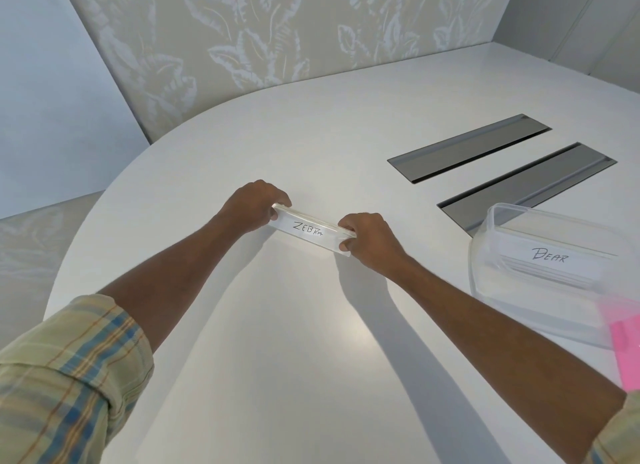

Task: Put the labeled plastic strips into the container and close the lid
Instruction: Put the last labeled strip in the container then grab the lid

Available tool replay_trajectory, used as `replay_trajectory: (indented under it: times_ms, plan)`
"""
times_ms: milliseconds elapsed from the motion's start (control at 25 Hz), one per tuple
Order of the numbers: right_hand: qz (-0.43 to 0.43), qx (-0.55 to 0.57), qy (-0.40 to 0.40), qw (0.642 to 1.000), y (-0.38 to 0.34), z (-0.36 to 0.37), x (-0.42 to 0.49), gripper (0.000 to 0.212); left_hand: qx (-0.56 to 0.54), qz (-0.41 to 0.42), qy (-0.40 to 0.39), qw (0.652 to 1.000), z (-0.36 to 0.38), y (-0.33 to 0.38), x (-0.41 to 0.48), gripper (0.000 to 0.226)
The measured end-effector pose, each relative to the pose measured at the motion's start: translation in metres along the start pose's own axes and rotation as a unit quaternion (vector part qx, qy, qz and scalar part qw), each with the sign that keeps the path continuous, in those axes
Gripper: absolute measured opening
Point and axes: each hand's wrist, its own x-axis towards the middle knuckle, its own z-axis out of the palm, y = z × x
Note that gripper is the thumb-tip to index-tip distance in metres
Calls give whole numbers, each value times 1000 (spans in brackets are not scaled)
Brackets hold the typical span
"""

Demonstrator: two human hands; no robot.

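At mid-table, the left hand (251,205) and right hand (369,240) each close their grip on one end of the "ZEBRA" strips (308,229). Well right, the open container (485,252) holds a "BEAR" strip (550,256) on the table (277,325).

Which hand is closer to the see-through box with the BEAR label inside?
Right. The right hand grips the ZEBRA strip's end nearer the clear plastic container; the left hand grips the far end.

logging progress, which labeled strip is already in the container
The BEAR strip, lying inside the clear container. The ZEBRA strip is outside it, held at its ends by the left hand and right hand.
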Motion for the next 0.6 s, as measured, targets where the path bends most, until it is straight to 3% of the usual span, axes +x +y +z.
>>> replay_trajectory:
  times_ms: [280,600]
  plan:
    - [6,30,9,999,5,-13,-4,25,-17,-4,27,1000,-12,13,-11,55]
    - [15,57,37,998,25,-75,-32,33,-11,47,38,998,-55,68,-27,61]
